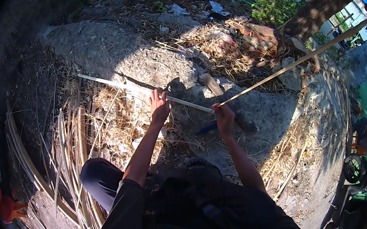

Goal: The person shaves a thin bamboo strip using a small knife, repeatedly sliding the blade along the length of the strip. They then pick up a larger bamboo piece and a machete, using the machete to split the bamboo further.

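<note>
A long pale strip, probably split bamboo (102, 81), runs slantwise from the upper left down to my right hand. My left hand (160, 107) is closed on it partway along, fingers wrapped over the top. My right hand (224, 118) pinches the strip's lower right end. From the same pinch a browner strip (291, 65) stretches far up to the right; I cannot tell whether both are one bent piece. Just beyond my right hand a flat wooden piece (211, 84) lies on the rock, its lower part in shadow.
Long bamboo strips (83, 166) lie piled on my left, beside curly shavings (116, 117). A large rock (155, 65) spans the front, with dry litter (226, 55) beyond. A tree trunk (320, 6) leans in at upper right. People and a motorbike wheel (353, 168) are at the right edge.
</note>
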Demonstrator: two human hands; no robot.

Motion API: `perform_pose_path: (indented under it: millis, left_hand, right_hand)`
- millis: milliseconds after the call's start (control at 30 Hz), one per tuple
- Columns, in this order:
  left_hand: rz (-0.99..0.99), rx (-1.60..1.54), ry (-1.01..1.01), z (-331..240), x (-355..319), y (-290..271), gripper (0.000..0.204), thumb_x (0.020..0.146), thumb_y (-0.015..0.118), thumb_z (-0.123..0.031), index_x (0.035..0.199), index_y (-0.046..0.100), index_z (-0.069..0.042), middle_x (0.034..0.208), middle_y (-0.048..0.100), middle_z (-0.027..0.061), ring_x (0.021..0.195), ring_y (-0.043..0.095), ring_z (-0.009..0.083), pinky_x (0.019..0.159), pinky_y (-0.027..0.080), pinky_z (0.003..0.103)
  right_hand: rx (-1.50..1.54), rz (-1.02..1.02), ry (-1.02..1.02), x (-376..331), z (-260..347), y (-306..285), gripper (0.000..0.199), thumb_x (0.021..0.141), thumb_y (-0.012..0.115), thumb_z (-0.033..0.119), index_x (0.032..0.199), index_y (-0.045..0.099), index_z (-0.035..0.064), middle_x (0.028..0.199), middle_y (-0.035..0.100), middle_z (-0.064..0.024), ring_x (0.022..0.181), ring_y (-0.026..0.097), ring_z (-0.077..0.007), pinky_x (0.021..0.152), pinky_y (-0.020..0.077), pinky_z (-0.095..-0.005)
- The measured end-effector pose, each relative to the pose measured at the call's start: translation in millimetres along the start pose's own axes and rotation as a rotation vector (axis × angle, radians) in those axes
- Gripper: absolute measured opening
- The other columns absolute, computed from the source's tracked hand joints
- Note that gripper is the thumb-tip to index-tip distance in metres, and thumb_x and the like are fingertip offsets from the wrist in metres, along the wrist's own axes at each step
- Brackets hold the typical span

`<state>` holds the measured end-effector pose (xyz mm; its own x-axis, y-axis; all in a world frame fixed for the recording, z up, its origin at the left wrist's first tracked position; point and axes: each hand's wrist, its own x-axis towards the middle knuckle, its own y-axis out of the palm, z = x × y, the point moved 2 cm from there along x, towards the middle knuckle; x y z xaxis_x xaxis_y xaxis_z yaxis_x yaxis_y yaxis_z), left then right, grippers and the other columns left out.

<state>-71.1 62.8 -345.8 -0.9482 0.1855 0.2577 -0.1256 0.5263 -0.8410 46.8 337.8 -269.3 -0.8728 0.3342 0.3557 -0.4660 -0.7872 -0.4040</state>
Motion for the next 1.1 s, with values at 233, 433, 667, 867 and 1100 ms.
perform_pose_path:
  millis: [233,433,667,867,1100]
  left_hand:
    - [0.095,-0.123,0.379,-34.9,5.5,7.9,0.019,0.095,0.069,-0.019,0.114,0.069,-0.017,0.119,0.063,0.0086,0.115,0.062,0.0321,0.105,0.042,0.05]
    - [0.215,-0.084,0.428,-39.3,10.7,9.3,0.02,0.09,0.067,-0.015,0.11,0.068,-0.016,0.107,0.059,0.0074,0.113,0.062,0.0282,0.092,0.052,0.043]
    - [0.267,-0.048,0.482,-36.3,11.4,13.9,0.028,0.091,0.062,-0.01,0.117,0.068,-0.017,0.112,0.057,0.0077,0.111,0.063,0.0291,0.088,0.055,0.043]
    - [0.272,-0.004,0.583,-40.2,9.0,20.7,0.045,0.086,0.064,-0.005,0.129,0.068,-0.019,0.113,0.057,0.0077,0.106,0.064,0.0292,0.085,0.056,0.042]
    - [0.196,-0.025,0.615,-45.0,5.9,23.2,0.048,0.085,0.064,-0.003,0.13,0.069,-0.019,0.112,0.057,0.0077,0.101,0.065,0.0286,0.08,0.057,0.041]
  right_hand:
    - [0.005,-0.005,-0.03,3.8,4.8,4.9,0.003,0.095,0.07,-0.001,0.097,0.072,-0.0001,0.085,0.073,-0.0112,0.075,0.071,-0.0183,0.066,0.0519,-0.0319]
    - [-0.034,-0.003,0.003,4.1,8.0,-2.5,0.004,0.095,0.071,0.001,0.099,0.073,0.0,0.085,0.073,-0.0118,0.077,0.072,-0.0191,0.067,0.0523,-0.0326]
    - [0.038,0.002,-0.046,12.2,10.2,9.0,0.005,0.097,0.071,0.003,0.1,0.074,0.0002,0.089,0.075,-0.0119,0.078,0.073,-0.0183,0.069,0.0543,-0.0314]
    - [0.064,0.05,0.028,21.1,10.5,20.2,0.006,0.095,0.07,0.005,0.098,0.073,0.0003,0.091,0.077,-0.0122,0.084,0.075,-0.0208,0.073,0.0568,-0.0327]
    - [-0.009,0.082,-0.055,25.2,8.9,24.8,0.008,0.094,0.068,0.004,0.097,0.074,0.0018,0.093,0.077,-0.0129,0.084,0.075,-0.0263,0.074,0.0576,-0.0356]
